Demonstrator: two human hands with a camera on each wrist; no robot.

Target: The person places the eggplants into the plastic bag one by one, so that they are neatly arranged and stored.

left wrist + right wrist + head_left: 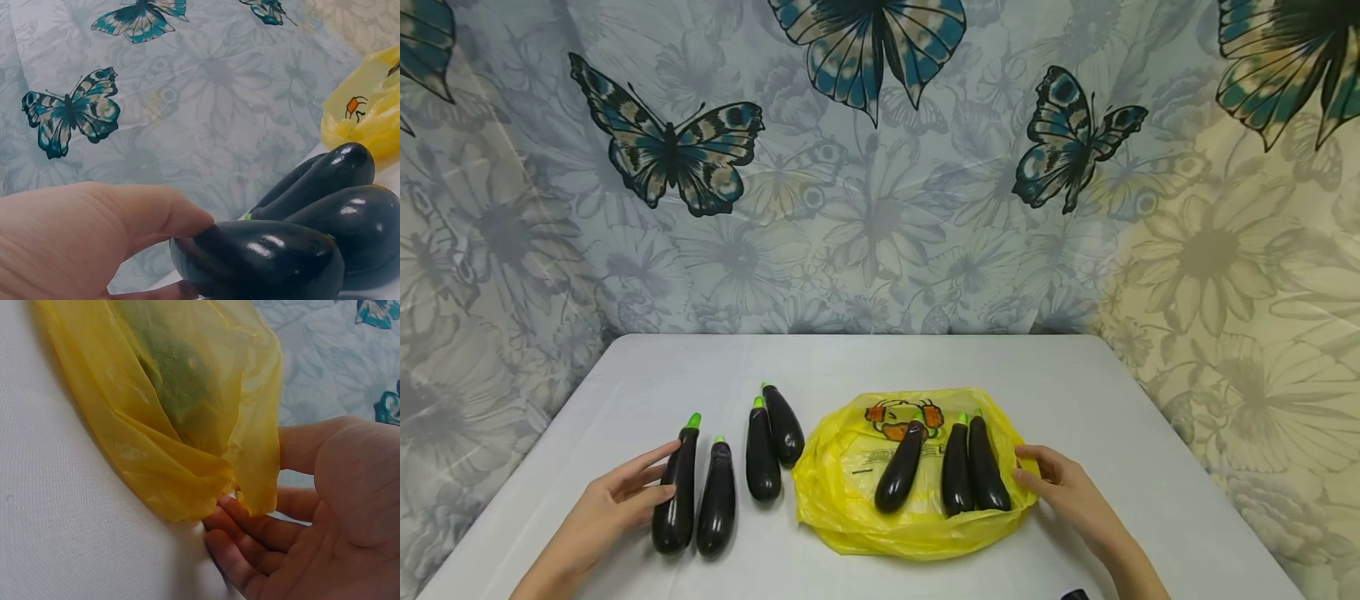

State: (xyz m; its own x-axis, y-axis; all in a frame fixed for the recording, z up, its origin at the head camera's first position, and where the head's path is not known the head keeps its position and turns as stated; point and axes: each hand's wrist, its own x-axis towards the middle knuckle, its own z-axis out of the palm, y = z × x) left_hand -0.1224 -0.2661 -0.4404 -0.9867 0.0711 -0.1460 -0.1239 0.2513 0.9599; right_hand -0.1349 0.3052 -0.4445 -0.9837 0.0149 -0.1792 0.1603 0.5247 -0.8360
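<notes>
My left hand [613,504] grips the leftmost eggplant [676,500], thumb on its near side and fingers beyond; the left wrist view shows thumb and finger on the glossy dark skin [269,259]. Right beside it lies another eggplant [717,500]. My right hand [1060,483] pinches the right edge of a yellow plastic bag [842,517]; the right wrist view shows the thin film [256,437] between thumb and fingers. Three eggplants lie on the bag: one tilted [898,471] near its middle and a pair [957,475] at the right.
Two more eggplants [763,458] lie left of the bag, their green stems pointing away. All rest on a white-covered table [700,367]. A butterfly-print cloth [880,225] hangs behind it. A small dark object [1075,594] shows at the bottom edge, near the right forearm.
</notes>
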